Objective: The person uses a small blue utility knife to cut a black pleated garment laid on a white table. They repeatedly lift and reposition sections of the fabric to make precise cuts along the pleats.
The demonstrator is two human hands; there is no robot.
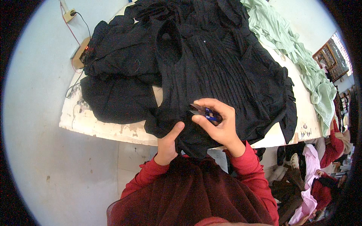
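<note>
Between and beyond the hands, the garment (222, 75) is matt black cloth, ridged with fine pleats. In the right hand (222, 122), the snips (213, 116) pair smooth metal blades (197, 109) with glossy blue plastic-looking handles. Left of the left hand (169, 141), the table (109, 127) looks smooth but scuffed. Far right of both, the green cloth (320, 94) is matt and crinkled.

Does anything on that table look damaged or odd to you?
Yes: the white table looks worn, with brownish patches and dark marks toward its near left edge. A curled, pale thread, apparently loose, also lies on the black cloth at left.
</note>
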